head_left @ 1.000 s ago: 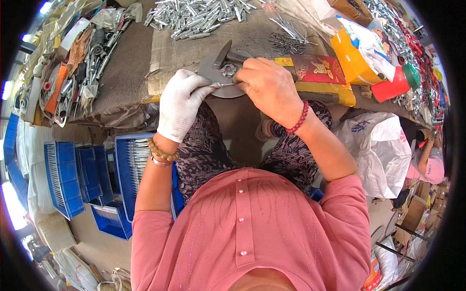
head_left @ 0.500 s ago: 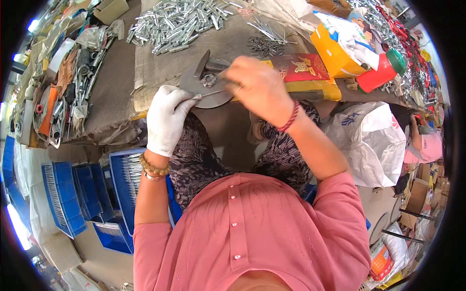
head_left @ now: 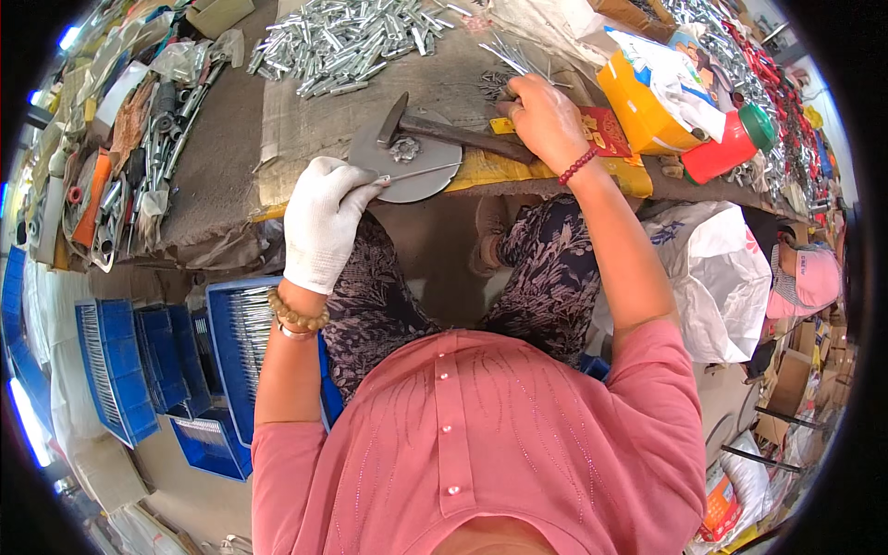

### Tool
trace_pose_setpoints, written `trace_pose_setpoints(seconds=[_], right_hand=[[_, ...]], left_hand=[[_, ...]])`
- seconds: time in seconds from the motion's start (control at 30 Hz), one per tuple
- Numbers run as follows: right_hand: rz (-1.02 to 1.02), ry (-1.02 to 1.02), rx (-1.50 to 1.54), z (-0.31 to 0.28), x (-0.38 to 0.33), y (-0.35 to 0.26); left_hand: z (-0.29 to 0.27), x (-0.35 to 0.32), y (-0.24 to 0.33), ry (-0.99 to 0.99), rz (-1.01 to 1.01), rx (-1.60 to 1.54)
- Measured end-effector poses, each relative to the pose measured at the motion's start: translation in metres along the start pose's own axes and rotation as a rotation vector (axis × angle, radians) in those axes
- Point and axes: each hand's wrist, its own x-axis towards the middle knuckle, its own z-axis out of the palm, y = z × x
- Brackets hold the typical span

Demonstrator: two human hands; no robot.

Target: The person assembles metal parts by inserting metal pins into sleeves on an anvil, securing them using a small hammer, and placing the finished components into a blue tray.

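Observation:
My left hand [head_left: 324,217], in a white knit glove, is closed in a pinch on a thin metal rod [head_left: 424,173] at its small silver end piece. The rod points right, over a round grey metal disc [head_left: 416,190] at the bench edge. A hammer [head_left: 453,133] lies with its head on the disc and its handle to the right. Next to the head, a lumpy silver metal piece [head_left: 405,149] sits on the disc. Beyond the handle my bare right hand [head_left: 548,122] reaches down at small dark pins [head_left: 493,83], fingers curled together; their tips are partly hidden.
Silver metal tubes [head_left: 342,46] are heaped at the back, with thin rods [head_left: 518,57] nearby. At right stand a yellow box [head_left: 638,106] and a red jar [head_left: 721,148] with a green lid. Tools [head_left: 97,208] crowd the left; blue bins [head_left: 217,342] stand below.
My right hand has moved right and away from the rod to the dark pins, uncovering the hammer handle. My left hand keeps its pinch on the rod, nearly in place.

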Motion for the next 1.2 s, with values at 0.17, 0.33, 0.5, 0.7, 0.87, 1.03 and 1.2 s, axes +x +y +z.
trace_pose_setpoints(seconds=[0.17,0.33,0.5,0.7,0.87,1.03,1.2], right_hand=[[-0.054,0.117,0.068,-0.009,0.003,-0.008],[-0.26,0.011,0.432,-0.019,-0.007,-0.076],[-0.501,0.044,0.453,0.01,-0.021,-0.124],[-0.291,-0.135,0.806,0.005,-0.023,-0.129],[-0.289,-0.08,0.732,0.014,-0.031,-0.119],[-0.254,-0.127,0.754,0.013,-0.03,-0.123],[-0.27,-0.087,0.728,0.018,-0.03,-0.126]], left_hand=[[0.0,-0.001,0.002,0.015,-0.019,-0.012],[0.0,-0.002,-0.003,0.018,0.013,0.048],[0.005,-0.003,-0.006,0.022,0.007,0.046],[0.005,-0.004,-0.008,0.059,0.06,0.068],[0.001,-0.004,-0.005,0.004,-0.019,0.063],[0.001,-0.004,-0.005,0.011,-0.018,0.057],[0.002,-0.003,-0.006,0.011,-0.024,0.048]])
